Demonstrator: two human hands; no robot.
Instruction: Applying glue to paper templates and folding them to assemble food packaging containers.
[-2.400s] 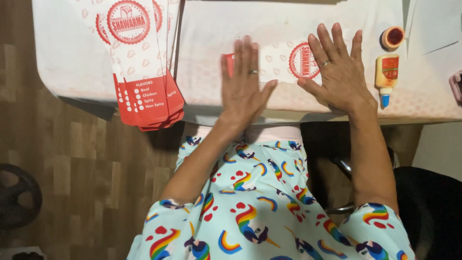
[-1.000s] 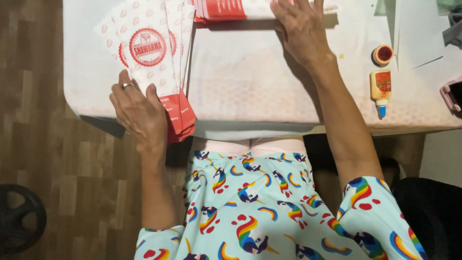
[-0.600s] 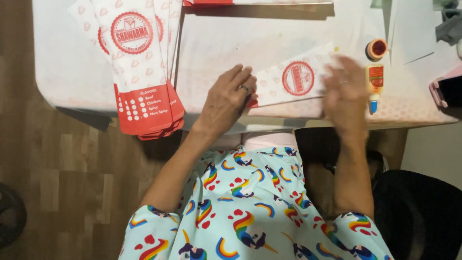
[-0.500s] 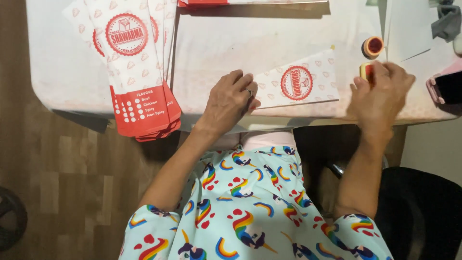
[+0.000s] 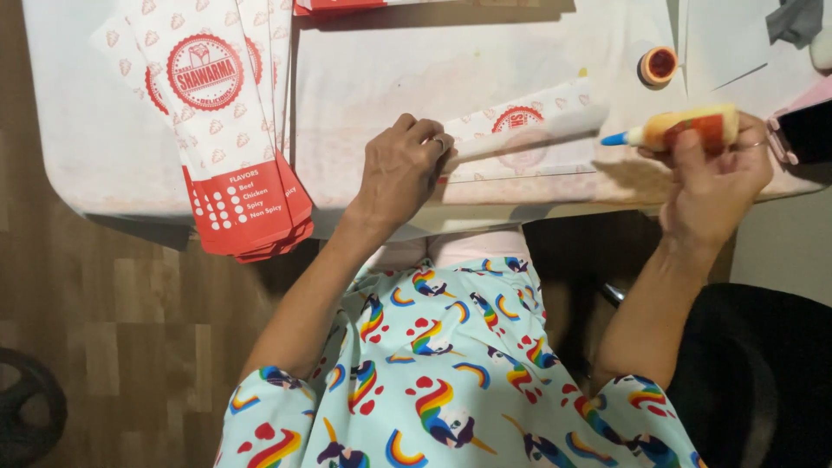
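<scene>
My left hand (image 5: pixel 400 169) presses on the near end of a white paper sleeve with a round red print (image 5: pixel 529 134), which lies flat near the front edge of the white table (image 5: pixel 416 69). One long flap of the sleeve is lifted. My right hand (image 5: pixel 715 169) holds an orange glue bottle (image 5: pixel 689 128) sideways, its blue tip pointing left toward the sleeve's right end. The tip is just clear of the paper.
A stack of flat white and red printed sleeves (image 5: pixel 221 130) hangs over the table's front left edge. Another red and white pile (image 5: pixel 347 5) lies at the far edge. A small round orange cap (image 5: pixel 658 64) sits beyond the bottle. A pink-edged dark object (image 5: pixel 806 126) lies at right. A black chair (image 5: pixel 763 373) stands at lower right.
My left hand came off the left stack and now holds a sleeve down in front of me. My right hand picked the glue bottle up off the table and turned it sideways.
</scene>
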